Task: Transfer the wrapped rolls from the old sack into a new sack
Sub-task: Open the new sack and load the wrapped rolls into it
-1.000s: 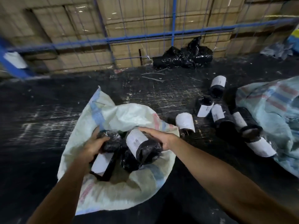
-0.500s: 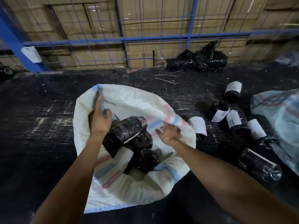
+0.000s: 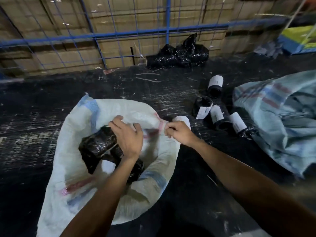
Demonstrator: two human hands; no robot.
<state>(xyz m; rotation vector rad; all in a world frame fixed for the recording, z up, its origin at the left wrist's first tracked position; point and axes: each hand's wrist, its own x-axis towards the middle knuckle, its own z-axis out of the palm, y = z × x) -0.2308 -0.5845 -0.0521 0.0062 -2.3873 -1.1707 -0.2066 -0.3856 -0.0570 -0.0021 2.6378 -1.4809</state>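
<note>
A white woven sack [image 3: 71,168] lies open on the dark floor, with several black-wrapped rolls [image 3: 97,146] inside it. My left hand [image 3: 127,137] reaches over the rolls, fingers curled on the sack's far rim fold. My right hand [image 3: 177,132] pinches the same rim by its red stripe. Loose rolls with white labels lie on the floor to the right: one upright [image 3: 215,84], a cluster [image 3: 217,115] and one partly behind my right hand [image 3: 183,119]. The bluish old sack [image 3: 282,120] lies crumpled at the right.
A blue wire fence [image 3: 119,33] with stacked cardboard boxes behind it closes off the far side. A crumpled black plastic bag [image 3: 179,53] lies at its foot. A yellow and blue bag [image 3: 301,38] sits at the far right.
My left hand left the sack's far-left corner and moved right over the rolls. My right hand closed on the rim. The far rim is now pulled over part of the rolls.
</note>
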